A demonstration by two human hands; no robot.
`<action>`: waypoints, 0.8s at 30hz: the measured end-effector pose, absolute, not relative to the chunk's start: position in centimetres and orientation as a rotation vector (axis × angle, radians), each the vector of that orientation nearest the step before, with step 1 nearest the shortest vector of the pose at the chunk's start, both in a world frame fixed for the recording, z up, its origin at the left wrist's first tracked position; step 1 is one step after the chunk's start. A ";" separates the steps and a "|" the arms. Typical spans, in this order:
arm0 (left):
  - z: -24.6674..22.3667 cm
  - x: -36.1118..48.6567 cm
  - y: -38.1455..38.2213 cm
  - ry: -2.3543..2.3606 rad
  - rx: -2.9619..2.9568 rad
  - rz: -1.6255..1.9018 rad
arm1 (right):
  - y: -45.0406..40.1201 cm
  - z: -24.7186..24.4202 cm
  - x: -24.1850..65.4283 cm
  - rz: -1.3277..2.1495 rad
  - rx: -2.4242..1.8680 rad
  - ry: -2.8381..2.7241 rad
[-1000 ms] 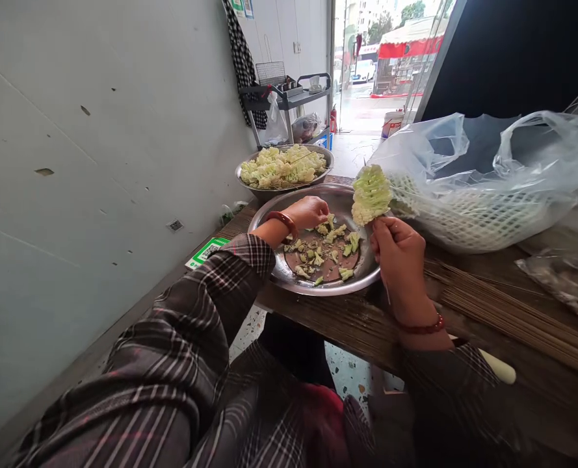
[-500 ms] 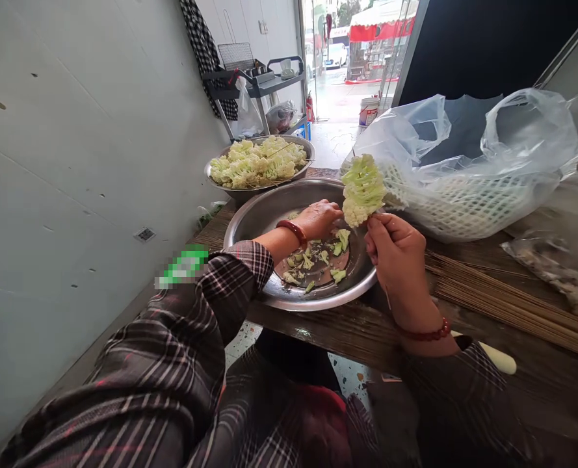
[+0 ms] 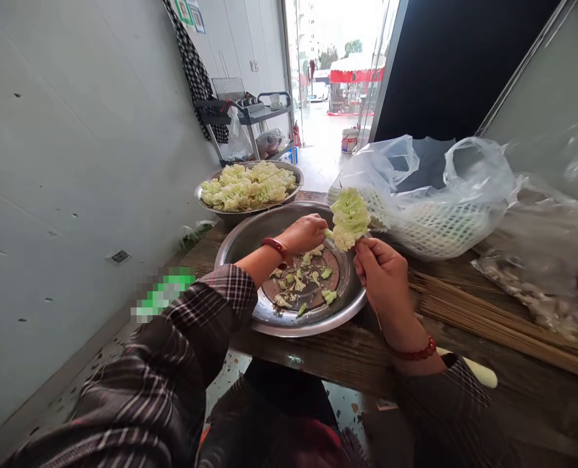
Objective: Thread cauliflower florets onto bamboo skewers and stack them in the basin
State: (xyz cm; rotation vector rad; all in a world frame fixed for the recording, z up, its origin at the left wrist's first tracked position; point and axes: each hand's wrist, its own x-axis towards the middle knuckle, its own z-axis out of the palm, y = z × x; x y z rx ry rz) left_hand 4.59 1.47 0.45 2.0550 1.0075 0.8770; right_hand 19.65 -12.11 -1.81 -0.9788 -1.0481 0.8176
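Fingers closed, my right hand (image 3: 386, 276) grips a skewer threaded with cauliflower florets (image 3: 350, 218), held up over the right side of a wide steel basin (image 3: 289, 330). My left hand (image 3: 304, 234) is over the basin, its fingers pinched on a small cauliflower piece (image 3: 328, 233) whose pale green stem shows beside the skewered florets. Whether that piece touches them I cannot tell. Several loose cauliflower bits (image 3: 299, 283) lie on the basin's bottom.
Behind stands a steel bowl (image 3: 296, 190) heaped with cauliflower skewers. At right are a plastic bag (image 3: 435, 221) with net-wrapped contents, a bundle of bamboo skewers (image 3: 488, 318), a pale handle (image 3: 481, 374) and another clear bag (image 3: 537, 286). A wall (image 3: 74, 162) runs along the left.
My left hand has risen from inside the basin toward the skewer, with a small cauliflower piece now showing in its fingers. My right hand still holds the skewer. The view has tilted up and shifted right.
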 end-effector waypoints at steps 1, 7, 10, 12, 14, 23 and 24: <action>1.4 4.1 1.2 1.004 2.009 0.858 | -12.1 -1.8 19.6 0.818 -0.986 -1.053; 4.6 1.2 -1.5 0.782 1.412 0.991 | -12.2 -1.5 19.7 0.865 -1.023 -1.129; 4.6 0.4 -2.0 0.763 1.256 1.098 | -12.4 -1.4 19.9 0.907 -1.045 -1.221; 4.4 0.1 -2.1 0.768 1.185 1.120 | -12.6 -1.4 20.1 0.928 -1.073 -1.278; 4.3 0.0 -2.2 0.766 1.147 1.133 | -12.7 -1.4 20.2 0.952 -1.110 -1.336; 5.0 -0.1 -3.0 0.720 1.215 1.121 | -12.7 -1.6 20.1 0.835 -1.221 -1.454; 5.0 -0.1 -3.1 0.726 1.231 1.125 | -12.7 -1.6 20.1 0.828 -1.226 -1.456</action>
